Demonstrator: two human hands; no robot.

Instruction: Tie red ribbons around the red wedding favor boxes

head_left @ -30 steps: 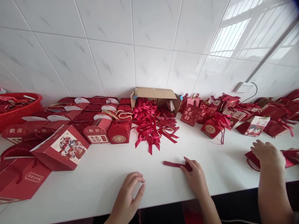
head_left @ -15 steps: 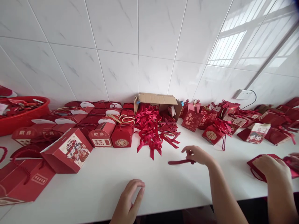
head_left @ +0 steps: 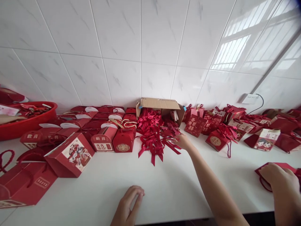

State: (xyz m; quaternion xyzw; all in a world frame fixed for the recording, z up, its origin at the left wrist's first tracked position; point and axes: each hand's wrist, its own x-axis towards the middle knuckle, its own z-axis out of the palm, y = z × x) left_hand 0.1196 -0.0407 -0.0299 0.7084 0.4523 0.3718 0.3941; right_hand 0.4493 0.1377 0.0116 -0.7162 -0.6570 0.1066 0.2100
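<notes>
My left hand [head_left: 129, 202] rests on the white table [head_left: 169, 191] near the front edge, thumb and fingertips together, with nothing visible in them. My right hand [head_left: 183, 141] reaches forward to the right side of the ribbon pile. Its fingers are closed on a dark red ribbon [head_left: 168, 138] there, though the fingertips are partly lost among the strips. Bright red satin ribbons [head_left: 152, 144] spill from an open cardboard box [head_left: 162, 103] lying against the wall. Darker ribbons lie in the right part of the box and in front of it.
Rows of red gift boxes [head_left: 103, 138] stand to the left, behind a tilted larger box [head_left: 70, 155]. At far left is a red basin [head_left: 44, 119]. Boxes with bows [head_left: 216, 141] stand to the right. A co-worker's hand [head_left: 275, 175] holds a red box at far right.
My right hand has moved forward and left from the open table to the pile, along with the dark red ribbon. My left hand's fingertips have closed together. A co-worker's arm shows over the basin.
</notes>
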